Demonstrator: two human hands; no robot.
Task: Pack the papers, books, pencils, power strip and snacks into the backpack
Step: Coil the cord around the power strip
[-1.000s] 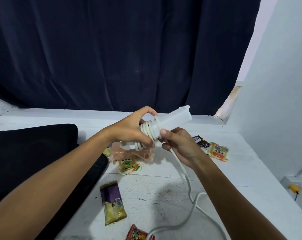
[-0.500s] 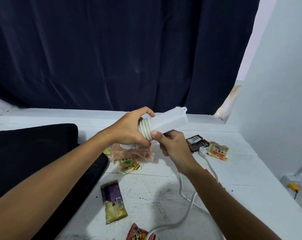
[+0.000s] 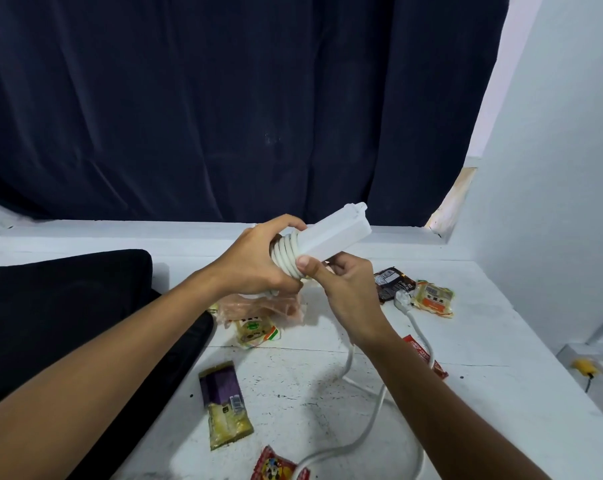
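My left hand (image 3: pixel 255 263) grips one end of the white power strip (image 3: pixel 331 232), held above the table, with several turns of its white cord (image 3: pixel 286 258) wound around it. My right hand (image 3: pixel 345 289) pinches the cord against the coil. The loose cord (image 3: pixel 376 414) trails down over the table, and its plug (image 3: pixel 402 299) lies by the right-hand snacks. The black backpack (image 3: pixel 68 306) lies flat at the left. Snack packets are scattered on the table: a purple-and-yellow one (image 3: pixel 223 405), a green-and-white one (image 3: pixel 255 330), a red one (image 3: pixel 275 467).
More snacks lie at the right: a dark packet (image 3: pixel 391 280), a yellow-orange packet (image 3: pixel 433 297), a red bar (image 3: pixel 424 355). A clear pinkish wrapper (image 3: pixel 262 304) sits under my hands. The white table (image 3: pixel 500 375) ends at a dark curtain (image 3: pixel 241 98) behind and a white wall (image 3: pixel 552 168) at right.
Another turn of cord has gone around the power strip. The loose cord on the table has shortened, and the plug has slid into view beside the right-hand snacks.
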